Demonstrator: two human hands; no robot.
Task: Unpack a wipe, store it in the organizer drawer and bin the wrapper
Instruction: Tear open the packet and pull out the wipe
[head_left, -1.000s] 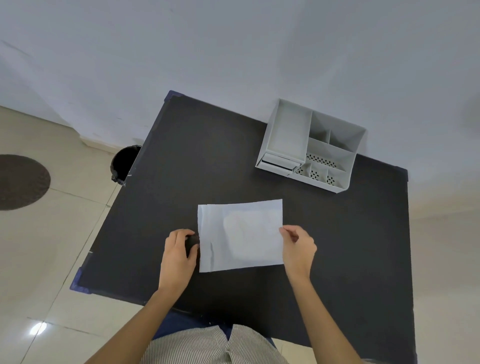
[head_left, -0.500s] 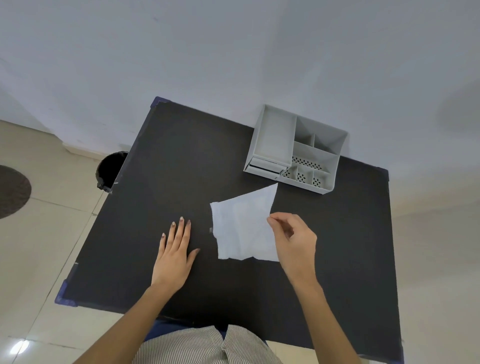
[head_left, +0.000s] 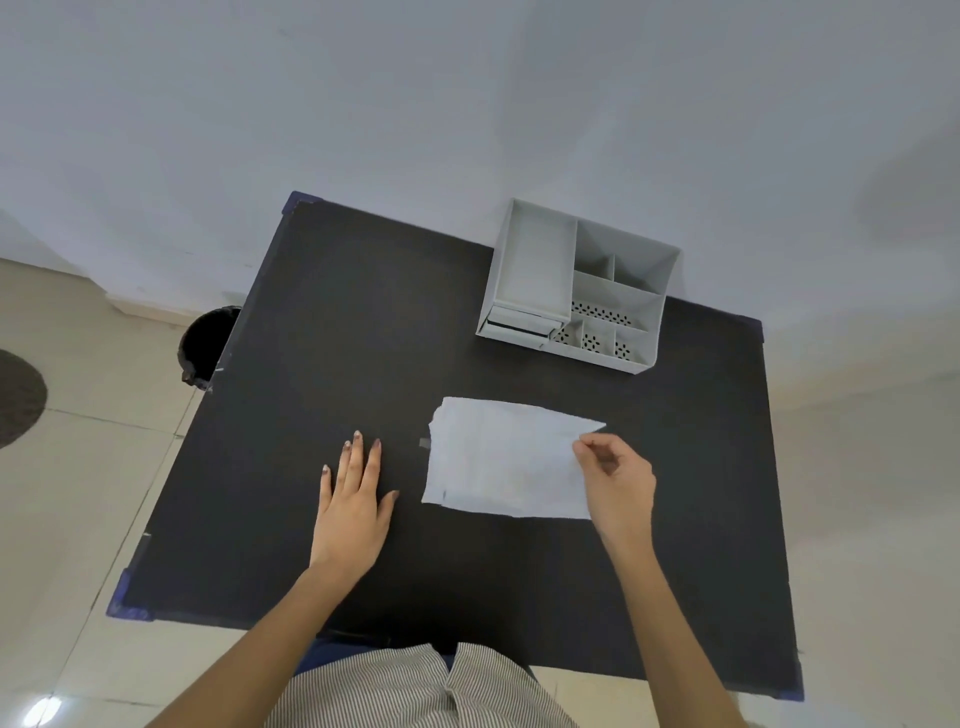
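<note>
Wipe (head_left: 504, 460) flat on counter (head_left: 332, 322), organizer (head_left: 582, 286) behind, bin (head_left: 208, 340) far left. Left hand (head_left: 353, 499) flat, fingers together; right hand (head_left: 618, 478) fingers pinching wipe edge.

Plain room: tiled floor (head_left: 93, 467), desk organizer (head_left: 582, 291).

Right hand (head_left: 615, 480) pinches wipe (head_left: 504, 460); left hand (head_left: 353, 506) flat on table (head_left: 322, 322).

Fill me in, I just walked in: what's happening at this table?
A person is handling a white wipe spread on the black table. The right hand pinches the wipe's right edge; the left hand rests flat beside it, empty. The grey organizer sits behind, its drawer looking shut. A black bin stands left of the table.
</note>
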